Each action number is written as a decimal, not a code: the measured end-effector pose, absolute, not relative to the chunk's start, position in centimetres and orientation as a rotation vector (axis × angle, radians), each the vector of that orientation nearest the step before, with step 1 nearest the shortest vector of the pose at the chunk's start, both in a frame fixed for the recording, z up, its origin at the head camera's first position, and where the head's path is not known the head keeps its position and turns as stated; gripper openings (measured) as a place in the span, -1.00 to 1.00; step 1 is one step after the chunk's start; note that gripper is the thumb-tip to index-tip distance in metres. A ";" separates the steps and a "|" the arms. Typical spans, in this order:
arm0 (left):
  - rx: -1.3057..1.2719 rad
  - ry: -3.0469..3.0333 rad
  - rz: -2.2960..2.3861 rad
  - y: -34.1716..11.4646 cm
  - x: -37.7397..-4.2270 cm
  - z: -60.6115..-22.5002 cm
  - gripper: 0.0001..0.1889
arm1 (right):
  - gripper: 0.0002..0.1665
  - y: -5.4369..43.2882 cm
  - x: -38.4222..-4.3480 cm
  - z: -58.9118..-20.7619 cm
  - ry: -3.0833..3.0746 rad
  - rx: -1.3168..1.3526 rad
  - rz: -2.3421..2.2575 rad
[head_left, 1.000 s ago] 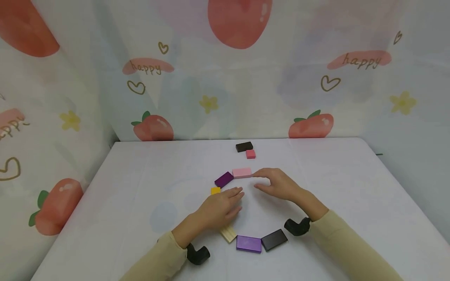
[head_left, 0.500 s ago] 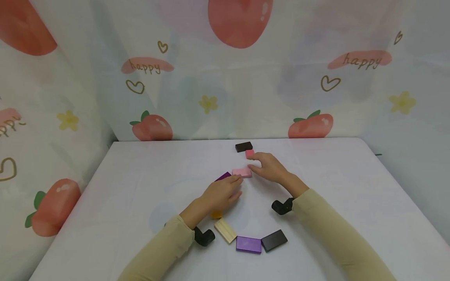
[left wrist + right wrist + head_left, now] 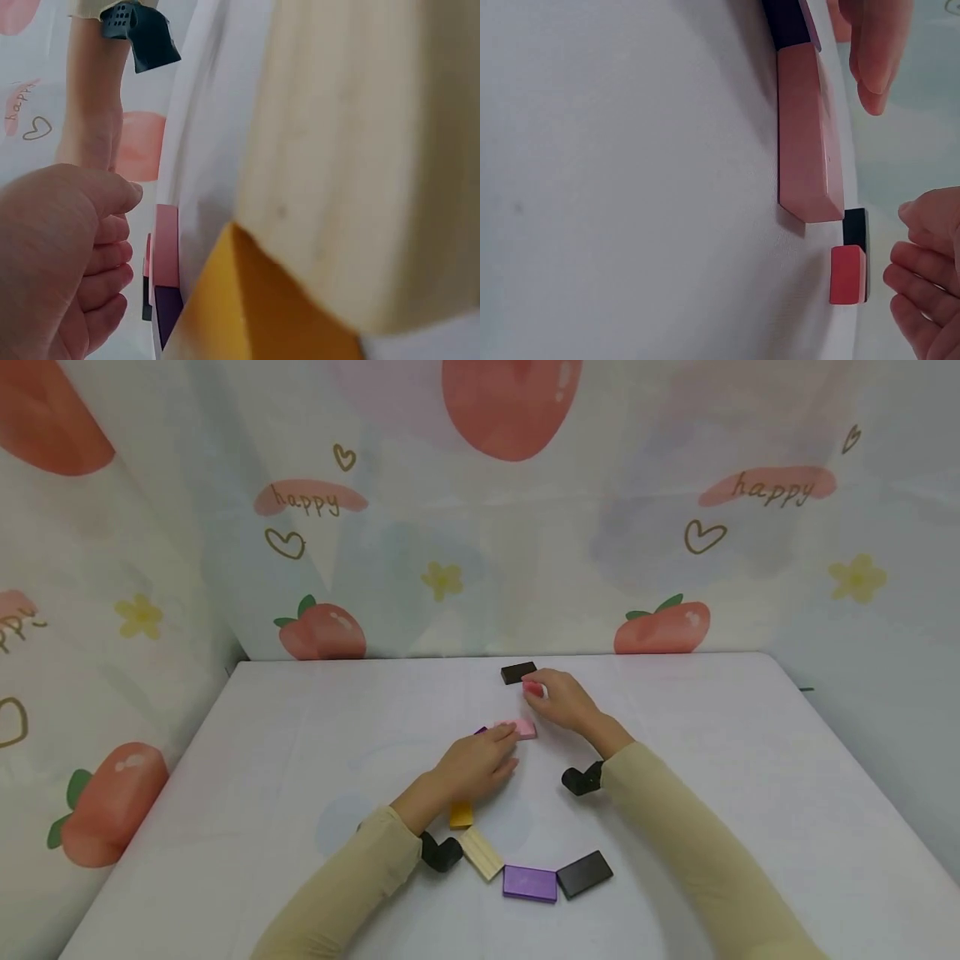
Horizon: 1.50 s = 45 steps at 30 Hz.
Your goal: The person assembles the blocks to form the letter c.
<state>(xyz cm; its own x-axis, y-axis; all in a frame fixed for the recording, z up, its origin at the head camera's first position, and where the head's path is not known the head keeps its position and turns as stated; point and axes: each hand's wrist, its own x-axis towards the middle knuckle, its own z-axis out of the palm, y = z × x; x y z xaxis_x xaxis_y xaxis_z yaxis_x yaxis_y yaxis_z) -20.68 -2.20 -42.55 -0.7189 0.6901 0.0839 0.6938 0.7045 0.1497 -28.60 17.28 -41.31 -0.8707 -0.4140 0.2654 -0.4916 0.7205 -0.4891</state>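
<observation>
My right hand (image 3: pixel 564 700) is at the small red block (image 3: pixel 533 689), which shows between its thumb and fingers in the head view. In the right wrist view the red block (image 3: pixel 845 275) stands on the table, apart from the loosely bent right fingers (image 3: pixel 926 274). Behind it lies a black block (image 3: pixel 517 672). My left hand (image 3: pixel 477 766) hovers with extended fingers over the purple block (image 3: pixel 481 731) and the pink block (image 3: pixel 527 728), partly hiding both. The left hand (image 3: pixel 60 255) holds nothing in the left wrist view.
A curved row continues toward the front: a yellow block (image 3: pixel 461 815), a pale wooden block (image 3: pixel 482 853), a violet block (image 3: pixel 530 883) and a dark grey block (image 3: pixel 585 874). They lie on a white-covered table (image 3: pixel 300 743), with a printed curtain (image 3: pixel 525 568) behind.
My right hand has moved away from the pink block's right end, back to the red block. My left hand has moved forward, uncovering the wooden block and covering part of the purple and pink blocks.
</observation>
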 end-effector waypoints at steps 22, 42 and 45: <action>-1.140 -2.927 -0.105 -1.6 -22.2 -43.0 -0.55 | -0.60 15.8 -32.2 -41.6 -3.000 0.693 0.722; -1.082 -2.975 -0.111 -1.2 -22.1 -42.9 -0.57 | -0.62 21.4 -32.5 -41.6 -3.125 0.401 0.566; -1.081 -2.975 -0.121 -1.2 -22.0 -42.9 -0.57 | -0.62 22.6 -32.1 -41.6 -3.129 0.397 0.517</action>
<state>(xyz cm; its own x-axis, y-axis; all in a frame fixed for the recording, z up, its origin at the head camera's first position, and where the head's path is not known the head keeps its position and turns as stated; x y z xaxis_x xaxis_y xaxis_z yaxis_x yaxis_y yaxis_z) -22.00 -1.20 -42.94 -0.7669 0.6417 0.0015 0.6397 0.7644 0.0805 -32.07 22.61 -41.61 -0.9677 -0.2519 -0.0129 -0.2343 0.9169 -0.3231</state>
